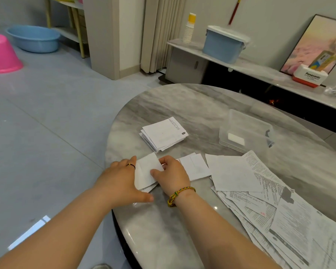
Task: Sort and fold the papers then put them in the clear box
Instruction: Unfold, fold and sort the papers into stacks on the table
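Observation:
A small white folded paper [146,170] lies near the marble table's left edge. My left hand [120,180] holds its left side, fingers under the sheet and thumb spread out along the table. My right hand [173,174] pinches its right side with curled fingers. A stack of folded papers [163,133] sits further back. Another folded piece [195,166] lies just right of my right hand. Unfolded printed sheets [270,200] are spread over the right side. The clear box [246,131] stands at the back right with one white folded paper inside.
The round marble table [182,105] ends close to my left hand. Beyond it, a low shelf carries a blue lidded bin [224,43], stacked paper cups [189,29] and a Panasonic box [309,77]. Pink [0,54] and blue basins [34,38] sit on the floor at far left.

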`<action>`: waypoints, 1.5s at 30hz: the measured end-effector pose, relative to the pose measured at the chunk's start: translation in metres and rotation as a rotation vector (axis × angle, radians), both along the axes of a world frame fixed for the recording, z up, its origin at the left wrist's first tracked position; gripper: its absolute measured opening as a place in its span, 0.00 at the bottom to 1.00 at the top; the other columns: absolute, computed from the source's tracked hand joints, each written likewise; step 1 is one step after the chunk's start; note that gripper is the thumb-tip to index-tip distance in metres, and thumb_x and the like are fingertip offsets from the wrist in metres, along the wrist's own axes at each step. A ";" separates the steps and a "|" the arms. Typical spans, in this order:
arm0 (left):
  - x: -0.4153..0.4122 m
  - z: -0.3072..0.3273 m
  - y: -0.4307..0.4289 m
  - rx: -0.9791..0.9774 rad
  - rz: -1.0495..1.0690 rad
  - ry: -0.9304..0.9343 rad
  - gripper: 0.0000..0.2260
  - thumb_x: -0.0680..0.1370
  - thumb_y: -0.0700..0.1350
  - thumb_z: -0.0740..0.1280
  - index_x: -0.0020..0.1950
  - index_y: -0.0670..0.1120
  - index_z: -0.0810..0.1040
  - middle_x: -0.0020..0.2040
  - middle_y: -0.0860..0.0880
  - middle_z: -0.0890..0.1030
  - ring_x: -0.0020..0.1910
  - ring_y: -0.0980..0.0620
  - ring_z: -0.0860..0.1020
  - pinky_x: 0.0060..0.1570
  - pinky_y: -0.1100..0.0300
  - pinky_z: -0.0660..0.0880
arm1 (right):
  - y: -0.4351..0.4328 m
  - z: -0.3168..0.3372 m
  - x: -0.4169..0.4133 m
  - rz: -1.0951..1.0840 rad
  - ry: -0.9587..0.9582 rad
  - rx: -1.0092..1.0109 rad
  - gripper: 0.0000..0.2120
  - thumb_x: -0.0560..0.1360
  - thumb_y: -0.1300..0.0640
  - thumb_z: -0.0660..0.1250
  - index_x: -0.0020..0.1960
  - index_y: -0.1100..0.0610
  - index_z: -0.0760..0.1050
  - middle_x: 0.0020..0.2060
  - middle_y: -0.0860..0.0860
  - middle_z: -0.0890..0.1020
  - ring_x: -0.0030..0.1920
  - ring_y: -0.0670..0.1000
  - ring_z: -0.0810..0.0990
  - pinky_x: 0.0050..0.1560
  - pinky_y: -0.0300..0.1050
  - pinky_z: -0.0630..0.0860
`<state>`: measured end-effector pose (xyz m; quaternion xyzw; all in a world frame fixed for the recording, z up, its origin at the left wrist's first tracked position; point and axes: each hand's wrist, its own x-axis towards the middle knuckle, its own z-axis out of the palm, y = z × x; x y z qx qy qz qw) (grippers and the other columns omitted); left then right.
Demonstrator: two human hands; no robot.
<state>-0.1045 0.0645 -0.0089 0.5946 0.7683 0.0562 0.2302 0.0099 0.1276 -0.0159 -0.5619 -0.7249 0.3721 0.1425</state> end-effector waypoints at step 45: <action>0.089 0.006 0.013 0.258 -0.425 0.003 0.27 0.78 0.58 0.56 0.75 0.53 0.53 0.75 0.58 0.52 0.74 0.60 0.50 0.70 0.66 0.48 | 0.031 0.020 0.163 -0.410 -0.082 0.208 0.13 0.75 0.58 0.64 0.59 0.59 0.75 0.57 0.55 0.77 0.63 0.56 0.69 0.61 0.47 0.66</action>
